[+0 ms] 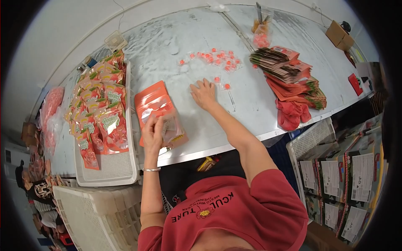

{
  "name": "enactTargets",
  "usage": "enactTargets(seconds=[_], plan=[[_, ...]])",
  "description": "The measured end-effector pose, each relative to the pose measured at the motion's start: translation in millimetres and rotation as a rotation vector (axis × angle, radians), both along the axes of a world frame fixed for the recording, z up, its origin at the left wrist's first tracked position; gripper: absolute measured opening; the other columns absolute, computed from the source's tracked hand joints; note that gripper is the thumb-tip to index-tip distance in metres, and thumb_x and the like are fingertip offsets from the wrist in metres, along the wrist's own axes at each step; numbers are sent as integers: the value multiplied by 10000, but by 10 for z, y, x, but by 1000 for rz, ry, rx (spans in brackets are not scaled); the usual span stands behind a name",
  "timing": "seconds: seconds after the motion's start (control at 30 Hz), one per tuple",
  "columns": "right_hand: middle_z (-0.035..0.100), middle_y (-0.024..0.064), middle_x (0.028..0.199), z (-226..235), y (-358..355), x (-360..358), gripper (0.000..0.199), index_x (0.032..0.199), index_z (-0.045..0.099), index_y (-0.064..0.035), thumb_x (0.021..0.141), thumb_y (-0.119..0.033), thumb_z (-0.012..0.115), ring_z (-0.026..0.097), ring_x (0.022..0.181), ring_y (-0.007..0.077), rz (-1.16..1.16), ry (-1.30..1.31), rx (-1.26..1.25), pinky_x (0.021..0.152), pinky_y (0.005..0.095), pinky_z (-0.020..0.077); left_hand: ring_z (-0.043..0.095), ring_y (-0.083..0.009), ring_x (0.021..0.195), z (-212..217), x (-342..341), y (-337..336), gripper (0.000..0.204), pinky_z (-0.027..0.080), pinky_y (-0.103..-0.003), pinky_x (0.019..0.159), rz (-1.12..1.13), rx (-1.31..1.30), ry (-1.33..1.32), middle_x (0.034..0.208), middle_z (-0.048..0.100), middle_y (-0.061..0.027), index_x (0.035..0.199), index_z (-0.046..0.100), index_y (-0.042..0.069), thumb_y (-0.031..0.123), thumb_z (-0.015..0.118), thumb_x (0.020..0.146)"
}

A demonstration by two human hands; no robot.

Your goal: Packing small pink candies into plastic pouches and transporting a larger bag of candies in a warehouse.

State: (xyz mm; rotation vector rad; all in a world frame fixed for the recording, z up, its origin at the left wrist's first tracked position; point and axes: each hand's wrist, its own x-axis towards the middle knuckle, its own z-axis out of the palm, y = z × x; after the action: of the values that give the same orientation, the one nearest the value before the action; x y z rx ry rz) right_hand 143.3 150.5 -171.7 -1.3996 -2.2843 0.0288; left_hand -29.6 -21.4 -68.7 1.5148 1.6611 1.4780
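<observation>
Left hand (153, 133) pinched a limp, light orange pouch (161, 115) by its top edge; right hand (204, 93) lay flat, fingers spread over small wrapped candies (222, 83) mid-surface.

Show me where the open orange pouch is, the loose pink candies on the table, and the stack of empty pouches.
orange pouch (155, 109): head view, its orange front face.
pink candies (217, 56): head view, middle of the scattered cluster.
stack of empty pouches (289, 73): head view, top of the pile.

Pale metal-topped table (176, 37), white crates (100, 209) beside, cartons (356, 175) stacked right
</observation>
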Motion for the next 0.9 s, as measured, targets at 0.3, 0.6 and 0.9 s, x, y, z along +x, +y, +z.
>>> enactTargets(seconds=[0.3, 0.6, 0.9], plan=[[551, 81, 1074, 458, -100, 742, 321, 1044, 534, -39, 847, -280, 457, 502, 1018, 188, 271, 909, -423, 867, 313, 361, 334, -38, 580, 314, -58, -70, 288, 305, -188, 509, 63, 37, -178, 604, 423, 42, 644, 427, 40, 201, 462, 879], [601, 82, 976, 794, -30, 1339, 298, 953, 579, -15, 877, -260, 426, 562, 906, 175, 62, 1295, -554, 784, 292, 418, 315, -23, 602, 438, -254, -215, 256, 293, -183, 529, 113, 113, -212, 630, 378, 61, 655, 415, 74, 186, 480, 875], [572, 142, 1026, 47, 85, 1008, 302, 1034, 574, -46, 837, -243, 459, 512, 1003, 277, 10, 968, -444, 879, 333, 372, 292, -19, 585, 433, -304, -248, 290, 259, -174, 508, 141, 85, -155, 610, 362, 69, 621, 401, 73, 185, 498, 870]])
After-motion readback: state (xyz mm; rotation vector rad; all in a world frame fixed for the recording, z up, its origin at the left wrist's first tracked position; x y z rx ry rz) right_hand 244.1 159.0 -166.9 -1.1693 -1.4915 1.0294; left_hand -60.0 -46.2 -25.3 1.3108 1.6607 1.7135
